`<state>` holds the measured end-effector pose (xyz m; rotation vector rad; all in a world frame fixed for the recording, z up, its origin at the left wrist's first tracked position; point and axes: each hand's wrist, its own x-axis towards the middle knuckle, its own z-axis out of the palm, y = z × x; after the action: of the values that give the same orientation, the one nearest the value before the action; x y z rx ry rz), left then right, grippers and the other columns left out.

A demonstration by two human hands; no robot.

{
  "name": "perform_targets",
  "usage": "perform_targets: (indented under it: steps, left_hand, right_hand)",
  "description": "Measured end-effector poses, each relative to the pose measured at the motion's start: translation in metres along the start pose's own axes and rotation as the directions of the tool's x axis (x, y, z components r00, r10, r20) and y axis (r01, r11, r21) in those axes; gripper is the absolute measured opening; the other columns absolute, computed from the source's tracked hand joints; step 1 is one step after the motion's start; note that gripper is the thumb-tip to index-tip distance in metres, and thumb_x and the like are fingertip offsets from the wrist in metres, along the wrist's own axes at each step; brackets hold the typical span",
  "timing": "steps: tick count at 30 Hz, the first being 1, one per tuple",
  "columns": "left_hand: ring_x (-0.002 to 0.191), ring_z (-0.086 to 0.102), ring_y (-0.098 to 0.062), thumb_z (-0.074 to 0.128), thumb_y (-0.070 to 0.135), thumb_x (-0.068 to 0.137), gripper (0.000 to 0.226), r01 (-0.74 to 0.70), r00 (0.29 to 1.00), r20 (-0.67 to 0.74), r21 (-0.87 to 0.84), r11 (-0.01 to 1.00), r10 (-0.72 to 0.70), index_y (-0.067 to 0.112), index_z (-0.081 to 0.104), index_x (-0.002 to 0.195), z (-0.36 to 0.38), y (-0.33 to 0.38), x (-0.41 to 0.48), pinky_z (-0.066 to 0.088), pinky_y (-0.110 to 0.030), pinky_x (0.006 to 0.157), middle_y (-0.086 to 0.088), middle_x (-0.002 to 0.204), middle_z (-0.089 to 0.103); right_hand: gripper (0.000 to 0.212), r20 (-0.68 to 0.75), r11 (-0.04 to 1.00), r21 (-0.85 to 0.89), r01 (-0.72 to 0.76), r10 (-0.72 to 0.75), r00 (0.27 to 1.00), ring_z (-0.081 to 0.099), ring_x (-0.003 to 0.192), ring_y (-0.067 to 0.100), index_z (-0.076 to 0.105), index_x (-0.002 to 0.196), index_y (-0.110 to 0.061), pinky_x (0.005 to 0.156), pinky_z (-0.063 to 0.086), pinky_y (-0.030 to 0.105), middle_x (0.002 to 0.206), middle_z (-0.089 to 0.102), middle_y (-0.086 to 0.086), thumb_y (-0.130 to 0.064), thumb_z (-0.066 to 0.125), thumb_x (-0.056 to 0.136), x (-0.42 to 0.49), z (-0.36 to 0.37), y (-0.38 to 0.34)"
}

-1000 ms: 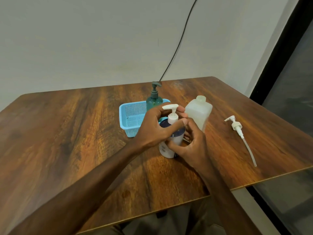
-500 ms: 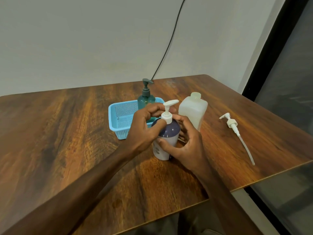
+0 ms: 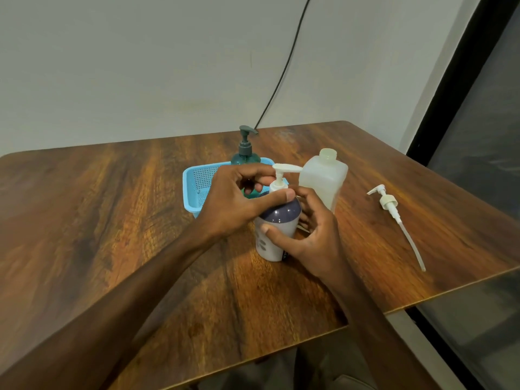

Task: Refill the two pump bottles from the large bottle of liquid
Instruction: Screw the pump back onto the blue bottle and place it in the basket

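A white pump bottle (image 3: 271, 243) with a purple shoulder stands upright in the middle of the wooden table (image 3: 112, 220). My left hand (image 3: 236, 198) pinches the collar of its white pump head (image 3: 281, 175). My right hand (image 3: 306, 235) grips the bottle's body from the right. Just behind stands the large translucent bottle (image 3: 323, 181), uncapped. A teal pump bottle (image 3: 245, 153) with a grey pump stands in a blue basket (image 3: 194, 187).
A loose white pump with a long dip tube (image 3: 394, 215) lies on the table to the right. A black cable (image 3: 284, 66) runs down the wall behind. The table's right and near edges are close to the bottles.
The pump head's nozzle has turned further to the right under my left fingers. My right hand keeps its hold on the bottle's body. The camera has shifted slightly.
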<state>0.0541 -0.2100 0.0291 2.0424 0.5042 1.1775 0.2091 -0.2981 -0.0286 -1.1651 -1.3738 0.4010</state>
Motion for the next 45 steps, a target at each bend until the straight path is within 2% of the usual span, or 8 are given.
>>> perform_targets:
  steps: [9, 12, 17, 23, 26, 33, 37, 45]
  left_hand:
    - [0.094, 0.065, 0.015, 0.079, 0.062, 0.073, 0.026, -0.007, 1.000, 0.029, 0.282, 0.959, -0.002, 0.050, 0.066, 0.093, -0.011, 0.007, 0.003, 0.048, -0.006, 0.073, 0.031, 0.093, 0.070]
    - [0.089, 0.069, 0.006, 0.083, 0.050, 0.082, 0.031, 0.009, 0.996, 0.085, 0.276, 0.961, -0.034, 0.032, 0.081, 0.107, -0.012, 0.010, 0.004, 0.046, -0.009, 0.068, 0.014, 0.105, 0.080]
    - [0.071, 0.061, -0.011, 0.082, 0.037, 0.091, 0.023, -0.038, 0.966, 0.255, 0.291, 0.956, -0.040, 0.017, 0.084, 0.103, -0.021, 0.015, 0.017, 0.043, -0.025, 0.066, 0.009, 0.089, 0.078]
    - [0.087, 0.070, -0.032, 0.075, 0.035, 0.094, 0.029, -0.074, 0.934, 0.356, 0.272, 0.960, -0.029, 0.008, 0.082, 0.103, -0.028, 0.011, 0.025, 0.054, -0.059, 0.081, -0.007, 0.096, 0.080]
    - [0.096, 0.072, -0.027, 0.077, 0.038, 0.094, 0.033, -0.008, 0.954, 0.291, 0.267, 0.964, -0.073, 0.012, 0.080, 0.114, -0.026, 0.005, 0.018, 0.057, -0.055, 0.085, -0.002, 0.108, 0.079]
    - [0.111, 0.061, 0.012, 0.086, 0.059, 0.076, 0.075, 0.144, 0.964, 0.170, 0.303, 0.942, -0.202, 0.037, 0.053, 0.140, -0.009, -0.008, -0.030, 0.050, -0.005, 0.087, 0.027, 0.126, 0.061]
    - [0.112, 0.063, 0.006, 0.087, 0.065, 0.067, 0.086, 0.196, 0.964, 0.116, 0.301, 0.933, -0.240, 0.036, 0.054, 0.141, 0.001, -0.010, -0.036, 0.053, -0.012, 0.090, 0.020, 0.129, 0.065]
    - [0.109, 0.067, -0.004, 0.100, 0.042, 0.066, 0.074, 0.250, 0.968, -0.058, 0.265, 0.931, -0.243, 0.024, 0.067, 0.130, -0.016, 0.006, -0.033, 0.057, -0.027, 0.097, 0.011, 0.121, 0.072]
  right_hand:
    - [0.069, -0.003, 1.000, 0.028, 0.006, -0.006, 1.000, 0.061, 0.120, 0.009, 0.052, 0.132, -0.028, 0.087, 0.056, 0.018, 0.128, 0.061, -0.013, -0.041, 0.087, 0.073, -0.001, -0.001, 0.001]
    - [0.069, 0.005, 0.999, 0.052, 0.006, -0.007, 1.000, 0.062, 0.119, 0.010, 0.053, 0.131, -0.028, 0.086, 0.057, 0.020, 0.128, 0.063, -0.012, -0.040, 0.088, 0.073, 0.000, -0.002, 0.001]
    - [0.070, 0.016, 0.998, 0.065, -0.022, 0.021, 1.000, 0.063, 0.116, 0.005, 0.053, 0.130, -0.034, 0.084, 0.055, 0.015, 0.125, 0.064, -0.016, -0.042, 0.088, 0.071, 0.001, -0.002, -0.001]
    - [0.071, 0.042, 0.993, 0.096, -0.072, 0.068, 0.997, 0.063, 0.116, 0.002, 0.051, 0.133, -0.040, 0.082, 0.055, 0.013, 0.128, 0.062, -0.022, -0.041, 0.088, 0.072, -0.001, -0.001, -0.001]
    - [0.070, 0.049, 0.990, 0.111, -0.086, 0.081, 0.996, 0.063, 0.118, 0.006, 0.051, 0.133, -0.042, 0.087, 0.058, 0.022, 0.131, 0.061, -0.019, -0.040, 0.087, 0.074, -0.002, -0.001, -0.001]
    - [0.072, 0.064, 0.989, 0.048, -0.139, 0.136, 0.989, 0.054, 0.122, -0.009, 0.044, 0.135, -0.053, 0.087, 0.049, 0.007, 0.132, 0.054, -0.036, -0.052, 0.081, 0.073, -0.012, -0.004, 0.001]
    - [0.066, 0.081, 0.980, -0.004, -0.201, 0.201, 0.976, 0.056, 0.115, -0.014, 0.048, 0.126, -0.058, 0.080, 0.048, 0.002, 0.123, 0.057, -0.041, -0.055, 0.083, 0.069, -0.021, -0.006, 0.003]
    - [0.070, 0.143, 0.962, 0.123, -0.242, 0.224, 0.964, 0.063, 0.117, -0.001, 0.055, 0.122, -0.059, 0.090, 0.056, 0.024, 0.128, 0.064, -0.023, -0.045, 0.092, 0.064, -0.007, 0.001, -0.007]
